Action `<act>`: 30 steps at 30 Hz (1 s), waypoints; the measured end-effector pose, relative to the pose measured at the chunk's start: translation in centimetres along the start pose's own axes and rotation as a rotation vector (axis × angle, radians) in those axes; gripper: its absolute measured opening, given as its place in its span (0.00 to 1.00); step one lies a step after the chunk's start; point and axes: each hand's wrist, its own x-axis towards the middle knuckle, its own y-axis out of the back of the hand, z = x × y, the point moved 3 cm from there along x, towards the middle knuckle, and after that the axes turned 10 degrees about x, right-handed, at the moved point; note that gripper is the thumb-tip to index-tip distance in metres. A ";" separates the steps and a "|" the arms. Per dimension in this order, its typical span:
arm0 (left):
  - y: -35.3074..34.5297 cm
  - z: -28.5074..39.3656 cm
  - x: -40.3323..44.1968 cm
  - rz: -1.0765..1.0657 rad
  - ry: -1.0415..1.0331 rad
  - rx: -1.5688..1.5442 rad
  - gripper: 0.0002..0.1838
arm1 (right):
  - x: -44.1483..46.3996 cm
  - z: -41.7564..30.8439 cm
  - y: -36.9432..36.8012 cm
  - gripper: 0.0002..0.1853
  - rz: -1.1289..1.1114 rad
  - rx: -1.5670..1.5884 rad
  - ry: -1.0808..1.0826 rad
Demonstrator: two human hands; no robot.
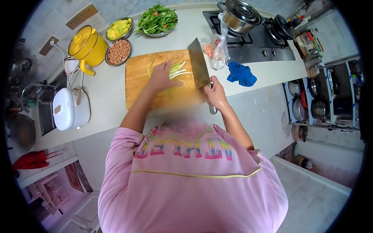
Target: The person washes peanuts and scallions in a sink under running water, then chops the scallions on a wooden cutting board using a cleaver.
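My right hand (216, 93) is wrapped round the handle of a broad cleaver (198, 64), whose blade stands at the right edge of a wooden cutting board (136, 91). On the board lies a small bunch of sliced scallions (178, 70), white and pale green. My left hand (161, 76) reaches over their left part with its fingers spread. Whether its fingertips press on the scallions I cannot tell. Some green strands stick out beyond that hand.
Behind the board stand bowls of leafy greens (157, 19), yellow-green slices (119, 28) and pinkish-brown pieces (118, 52). A yellow pot (91, 48) and white appliance (70, 108) stand left. Rightward are a plastic bag (220, 48), blue cloth (241, 73) and gas stove (256, 50) with pots.
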 end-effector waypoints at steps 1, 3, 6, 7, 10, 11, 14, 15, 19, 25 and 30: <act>-0.3 0.6 -0.4 0.013 -0.024 0.057 0.51 | -0.2 -0.1 0.0 0.11 0.013 0.026 -0.011; -1.2 1.4 -0.9 0.048 -0.068 0.172 0.55 | -0.3 0.8 0.2 0.09 0.030 0.102 -0.022; -2.9 0.4 -0.7 0.117 -0.049 0.049 0.53 | -1.6 0.0 0.4 0.08 0.052 0.158 -0.040; -3.8 -0.6 -0.2 0.052 -0.054 -0.025 0.53 | -1.8 -0.1 0.4 0.07 0.056 0.167 -0.038; -4.6 -2.8 0.6 -0.064 -0.067 -0.192 0.53 | -2.5 -0.2 0.3 0.07 0.065 0.192 -0.043; -4.2 -2.8 0.5 -0.042 -0.069 -0.214 0.53 | -2.7 -0.2 0.2 0.07 0.063 0.196 -0.044; -2.2 -1.9 -1.0 0.058 -0.087 -0.138 0.52 | -3.2 -0.1 -0.1 0.06 0.056 0.198 -0.047; -1.5 -1.5 -1.7 0.097 -0.094 -0.088 0.53 | -3.4 -0.1 -0.2 0.06 0.052 0.198 -0.048; -1.5 -1.0 -3.5 0.017 -0.026 0.069 0.54 | -3.9 0.1 -0.6 0.07 0.052 0.209 -0.042; -2.6 -3.9 -3.2 0.109 0.000 -0.045 0.50 | -4.5 -1.8 -1.3 0.07 -0.012 0.192 0.024; -0.7 -6.7 -5.1 0.177 0.135 -0.228 0.48 | -4.8 -2.7 -2.1 0.07 -0.092 0.103 0.033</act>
